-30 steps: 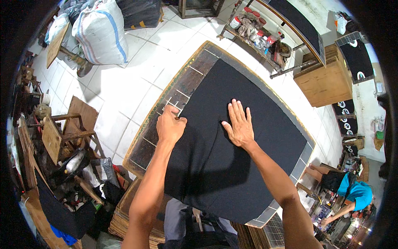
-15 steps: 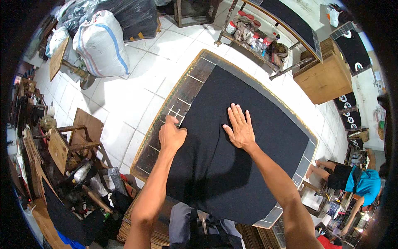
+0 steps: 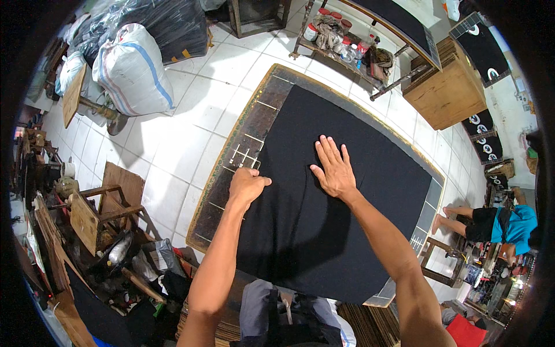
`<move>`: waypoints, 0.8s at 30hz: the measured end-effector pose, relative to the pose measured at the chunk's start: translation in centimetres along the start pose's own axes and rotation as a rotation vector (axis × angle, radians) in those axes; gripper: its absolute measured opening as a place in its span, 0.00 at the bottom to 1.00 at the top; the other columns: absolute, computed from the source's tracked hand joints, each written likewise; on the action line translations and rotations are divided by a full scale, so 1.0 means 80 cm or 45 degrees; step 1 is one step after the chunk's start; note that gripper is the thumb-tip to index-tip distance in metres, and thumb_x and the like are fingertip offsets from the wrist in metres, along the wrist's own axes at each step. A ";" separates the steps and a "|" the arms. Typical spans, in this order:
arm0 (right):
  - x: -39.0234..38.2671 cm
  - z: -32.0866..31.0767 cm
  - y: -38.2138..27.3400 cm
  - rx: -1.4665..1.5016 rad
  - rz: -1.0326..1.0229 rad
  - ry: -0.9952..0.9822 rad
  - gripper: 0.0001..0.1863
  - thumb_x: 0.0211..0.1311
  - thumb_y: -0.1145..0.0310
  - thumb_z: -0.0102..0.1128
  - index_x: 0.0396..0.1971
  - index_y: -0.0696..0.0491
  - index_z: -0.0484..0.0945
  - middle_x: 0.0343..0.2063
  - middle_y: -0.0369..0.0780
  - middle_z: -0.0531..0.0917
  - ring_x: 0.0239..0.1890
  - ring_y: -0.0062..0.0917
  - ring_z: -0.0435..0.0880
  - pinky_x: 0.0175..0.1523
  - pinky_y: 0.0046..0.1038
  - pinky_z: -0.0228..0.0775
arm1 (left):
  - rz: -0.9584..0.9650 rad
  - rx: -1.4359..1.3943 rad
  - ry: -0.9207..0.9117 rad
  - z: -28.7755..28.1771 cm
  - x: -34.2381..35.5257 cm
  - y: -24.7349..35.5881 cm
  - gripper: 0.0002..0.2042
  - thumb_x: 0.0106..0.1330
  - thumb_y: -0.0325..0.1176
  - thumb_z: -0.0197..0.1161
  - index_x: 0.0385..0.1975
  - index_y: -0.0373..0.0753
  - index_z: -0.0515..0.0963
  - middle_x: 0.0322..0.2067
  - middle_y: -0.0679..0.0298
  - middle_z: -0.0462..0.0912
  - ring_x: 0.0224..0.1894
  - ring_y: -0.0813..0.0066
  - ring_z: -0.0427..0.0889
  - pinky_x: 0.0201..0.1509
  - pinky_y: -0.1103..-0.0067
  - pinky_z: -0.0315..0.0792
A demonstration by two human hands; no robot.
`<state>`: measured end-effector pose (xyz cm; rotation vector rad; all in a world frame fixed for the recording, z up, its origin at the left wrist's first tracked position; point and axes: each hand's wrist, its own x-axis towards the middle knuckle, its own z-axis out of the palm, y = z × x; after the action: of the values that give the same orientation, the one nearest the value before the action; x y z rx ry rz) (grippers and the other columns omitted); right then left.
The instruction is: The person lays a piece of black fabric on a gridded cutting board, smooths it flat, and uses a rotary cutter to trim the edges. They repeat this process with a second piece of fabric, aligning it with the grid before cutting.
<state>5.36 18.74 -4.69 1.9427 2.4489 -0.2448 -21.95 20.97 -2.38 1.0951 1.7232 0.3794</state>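
Note:
A large black cloth [image 3: 370, 231] lies over a dark board [image 3: 228, 179] that has white ruled marks along its left and right sides. At the cloth's left edge my left hand [image 3: 248, 188] is closed, with the edge pinched between thumb and fingers. My right hand [image 3: 335, 170] rests flat near the middle of the cloth, fingers stretched out and slightly spread. Between the two hands a long crease runs down the cloth, and the shadow of my head and arms falls on its lower part.
A stuffed white sack [image 3: 133, 69] stands at the far left. Beyond the board is a rack [image 3: 352, 55] with jars and rags, beside a wooden box [image 3: 445, 95]. A small wooden stool [image 3: 95, 217] and clutter lie to the left. At the right a person in blue [image 3: 511, 228] bends down.
My left hand has shifted slightly right and down with the cloth's edge, baring more of the marked strip. My right hand stays flat. The person at the right has moved their arm.

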 end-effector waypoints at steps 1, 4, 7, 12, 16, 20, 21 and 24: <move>0.001 0.000 0.000 0.005 -0.006 -0.005 0.37 0.77 0.43 0.35 0.76 0.51 0.53 0.77 0.40 0.51 0.80 0.33 0.44 0.80 0.47 0.33 | 0.004 -0.136 -0.031 -0.002 0.001 0.001 0.11 0.52 0.30 0.71 0.25 0.29 0.77 0.26 0.56 0.80 0.31 0.64 0.80 0.40 0.70 0.73; 0.001 0.000 -0.001 -0.014 -0.002 -0.013 0.36 0.77 0.43 0.34 0.76 0.50 0.53 0.77 0.41 0.50 0.80 0.33 0.44 0.80 0.47 0.33 | -0.095 -0.519 -0.207 -0.004 -0.003 0.004 0.07 0.50 0.27 0.61 0.18 0.36 0.68 0.20 0.67 0.65 0.24 0.74 0.63 0.30 0.72 0.58; -0.002 0.000 -0.004 0.002 -0.027 0.084 0.36 0.77 0.43 0.33 0.76 0.50 0.53 0.77 0.41 0.50 0.80 0.33 0.44 0.80 0.48 0.32 | -0.055 -0.649 -0.147 -0.006 -0.007 0.008 0.10 0.49 0.27 0.62 0.16 0.39 0.65 0.18 0.69 0.61 0.22 0.75 0.61 0.29 0.74 0.58; 0.000 0.004 0.003 -0.012 -0.004 -0.031 0.37 0.77 0.42 0.33 0.76 0.49 0.53 0.78 0.41 0.49 0.80 0.33 0.43 0.80 0.48 0.32 | -0.064 -0.535 -0.190 -0.018 -0.004 0.006 0.10 0.50 0.29 0.62 0.17 0.40 0.65 0.19 0.72 0.60 0.22 0.76 0.59 0.29 0.73 0.57; 0.000 0.008 0.005 -0.058 -0.100 0.007 0.35 0.77 0.42 0.32 0.76 0.46 0.54 0.78 0.41 0.48 0.80 0.36 0.42 0.80 0.50 0.31 | -0.077 -0.286 -0.232 -0.019 -0.001 0.003 0.09 0.54 0.34 0.66 0.22 0.35 0.76 0.22 0.65 0.75 0.25 0.67 0.74 0.33 0.68 0.68; -0.043 -0.002 -0.039 -0.099 -0.371 -0.053 0.35 0.76 0.45 0.38 0.76 0.46 0.55 0.78 0.41 0.50 0.80 0.39 0.42 0.79 0.55 0.32 | 0.075 0.418 0.092 -0.018 -0.014 0.009 0.19 0.59 0.46 0.71 0.42 0.36 0.86 0.41 0.46 0.87 0.48 0.48 0.86 0.53 0.61 0.78; -0.059 -0.007 -0.059 -0.056 -0.448 -0.207 0.35 0.75 0.45 0.40 0.75 0.47 0.56 0.77 0.41 0.52 0.80 0.38 0.43 0.78 0.56 0.33 | 0.092 0.467 0.096 -0.020 -0.016 0.013 0.19 0.59 0.46 0.71 0.41 0.36 0.86 0.40 0.47 0.88 0.47 0.49 0.86 0.52 0.61 0.78; -0.095 -0.028 -0.101 0.132 -0.844 -0.711 0.38 0.73 0.41 0.42 0.75 0.48 0.56 0.77 0.40 0.53 0.80 0.34 0.46 0.79 0.54 0.34 | 0.142 0.578 0.094 -0.026 -0.014 0.023 0.17 0.59 0.46 0.71 0.40 0.39 0.87 0.38 0.49 0.88 0.45 0.49 0.87 0.51 0.62 0.78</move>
<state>-0.47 9.87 -0.78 0.8292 2.5800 -0.7969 -22.80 21.57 0.43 1.5221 1.8696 0.0950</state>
